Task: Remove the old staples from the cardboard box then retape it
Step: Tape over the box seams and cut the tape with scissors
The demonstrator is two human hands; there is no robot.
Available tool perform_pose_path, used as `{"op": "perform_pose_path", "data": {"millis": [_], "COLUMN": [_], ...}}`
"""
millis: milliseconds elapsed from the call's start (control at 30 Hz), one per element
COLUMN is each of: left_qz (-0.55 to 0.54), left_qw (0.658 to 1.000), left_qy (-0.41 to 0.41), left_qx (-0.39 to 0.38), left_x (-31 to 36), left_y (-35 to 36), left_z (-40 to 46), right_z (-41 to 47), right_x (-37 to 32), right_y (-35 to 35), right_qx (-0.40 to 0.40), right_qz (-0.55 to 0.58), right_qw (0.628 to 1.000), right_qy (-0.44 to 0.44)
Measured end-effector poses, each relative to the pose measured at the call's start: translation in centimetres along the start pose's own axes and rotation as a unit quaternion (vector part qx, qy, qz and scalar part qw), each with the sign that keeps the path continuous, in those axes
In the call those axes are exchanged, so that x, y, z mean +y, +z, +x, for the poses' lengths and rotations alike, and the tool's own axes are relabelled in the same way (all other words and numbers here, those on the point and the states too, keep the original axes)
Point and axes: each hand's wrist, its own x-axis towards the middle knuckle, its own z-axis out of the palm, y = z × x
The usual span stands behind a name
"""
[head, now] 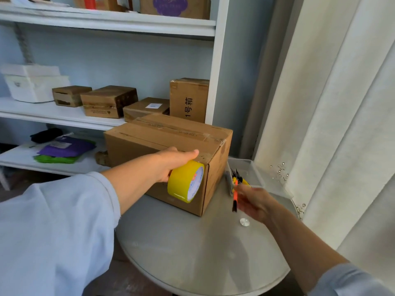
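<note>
A closed brown cardboard box (pixel 149 142) stands on a round glass table (pixel 192 242), with clear tape along its top seam. My left hand (pixel 171 161) grips a roll of yellow tape (pixel 183 181) and holds it against the box's near side, close to the right corner. To the right of the box, my right hand (pixel 254 201) is blurred and holds a slim orange and black tool (pixel 235 195), likely a utility knife. No staples can be made out.
A clear plastic tray (pixel 256 174) with yellow and black tools (pixel 240 178) sits right of the box. White shelves (pixel 64 116) behind carry several cardboard boxes. A white curtain (pixel 342 124) hangs at the right. Purple and green packets (pixel 64 150) lie on a low shelf.
</note>
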Motion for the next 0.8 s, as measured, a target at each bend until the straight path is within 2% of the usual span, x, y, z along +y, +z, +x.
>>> {"op": "perform_pose_path", "data": {"millis": [33,100,133,200,267,367,667,800], "left_qz": [0.002,0.013,0.016,0.015,0.015,0.02,0.048,0.08], "left_qw": [1.0,1.0,0.999,0.999,0.998,0.997,0.995,0.989], "left_qy": [-0.005,-0.01,-0.01,-0.01,-0.009,-0.007,-0.04,-0.068], "left_qx": [-0.005,-0.024,-0.034,-0.051,-0.059,-0.076,-0.078,-0.104], "left_x": [0.0,-0.2,-0.1,0.0,0.1,0.5,1.7,1.2], "left_y": [-0.1,-0.2,-0.3,-0.3,-0.4,-0.6,-1.4,-0.9], "left_z": [-0.1,-0.4,-0.6,-1.1,-1.5,-2.0,-1.6,-1.5], "right_z": [-0.5,-1.4,-2.0,-3.1,-3.2,-2.6,-1.9,-1.8], "right_x": [-1.3,-3.7,-4.8,-6.4,-6.9,-6.9,-7.0,-7.2], "right_y": [0.7,2.4,3.3,5.2,6.6,7.3,7.5,7.5], "right_qx": [-0.002,0.025,0.025,-0.032,-0.084,-0.089,-0.081,-0.073], "right_qz": [0.021,-0.052,-0.096,-0.185,-0.295,-0.413,-0.449,-0.486], "right_qw": [0.999,0.983,0.963,0.921,0.884,0.842,0.836,0.816], "right_qy": [-0.04,-0.177,-0.251,-0.342,-0.352,-0.335,-0.306,-0.303]}}
